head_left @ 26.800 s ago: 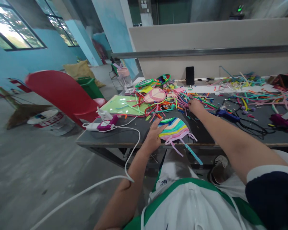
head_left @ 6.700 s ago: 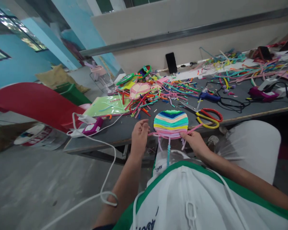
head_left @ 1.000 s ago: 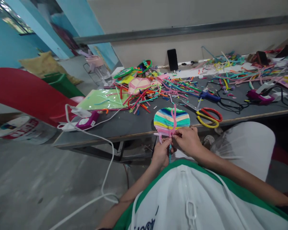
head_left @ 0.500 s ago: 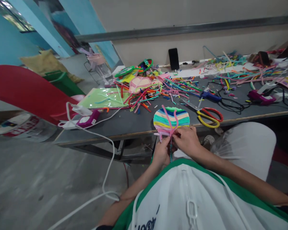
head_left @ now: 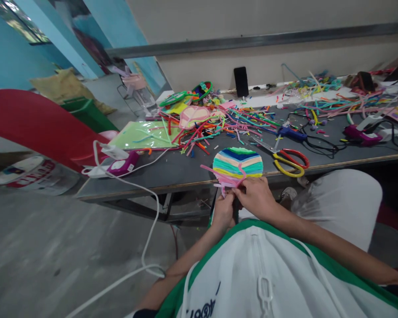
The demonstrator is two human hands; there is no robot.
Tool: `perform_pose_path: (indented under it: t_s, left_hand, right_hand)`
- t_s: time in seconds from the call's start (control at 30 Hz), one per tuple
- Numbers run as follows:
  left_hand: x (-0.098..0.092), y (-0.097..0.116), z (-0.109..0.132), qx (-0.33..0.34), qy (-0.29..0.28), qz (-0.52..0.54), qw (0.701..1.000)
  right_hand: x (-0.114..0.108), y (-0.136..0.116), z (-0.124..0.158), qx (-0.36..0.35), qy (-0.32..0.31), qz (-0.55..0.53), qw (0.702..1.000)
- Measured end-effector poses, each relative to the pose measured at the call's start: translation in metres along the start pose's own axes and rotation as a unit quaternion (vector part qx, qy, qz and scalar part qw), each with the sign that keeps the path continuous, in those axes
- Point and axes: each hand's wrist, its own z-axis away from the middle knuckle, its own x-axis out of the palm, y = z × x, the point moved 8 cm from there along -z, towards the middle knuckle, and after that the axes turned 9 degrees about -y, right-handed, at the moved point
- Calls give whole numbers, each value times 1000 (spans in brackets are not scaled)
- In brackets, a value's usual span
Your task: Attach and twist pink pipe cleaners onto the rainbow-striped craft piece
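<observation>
My left hand (head_left: 223,212) and my right hand (head_left: 256,194) meet just off the table's front edge, thumbs and fingers pinched together. Between them are pink pipe cleaners (head_left: 242,171), one end pointing left and another curling up beside my right fingers. The parts inside my grip are hidden. Right behind them lies a rounded piece (head_left: 238,161) covered in blue, cream, teal, yellow and pink stripes, at the table edge. Scissors (head_left: 290,162) with red and yellow handles lie to the right of it, blades partly open.
Loose pipe cleaners (head_left: 199,132) and cut bits cover the dark table (head_left: 152,174). A blue glue gun (head_left: 292,133) lies behind the scissors. At left, a purple power strip (head_left: 123,163) trails a white cable (head_left: 151,229). A black phone (head_left: 241,82) leans against the wall.
The long pink pipe cleaner end that stood up across the striped piece now points left. The bluish-green strand below my hands no longer shows. My fingers have drawn closer together.
</observation>
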Motion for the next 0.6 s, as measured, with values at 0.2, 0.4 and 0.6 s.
perform_pose_path:
  t_s: [0.2,0.4,0.6]
  left_hand:
    - [22,16,9,-25,-102,23,994]
    - [-20,109,22,82,4,-316,945]
    - [34,172,-12,227,-73,-493,837]
  right_hand:
    - [-4,8,-4,-2,25,7,1000]
    - [-20,20,-16,13,19,-6,1000]
    - [-23,29,-36,5,-22,3,1000]
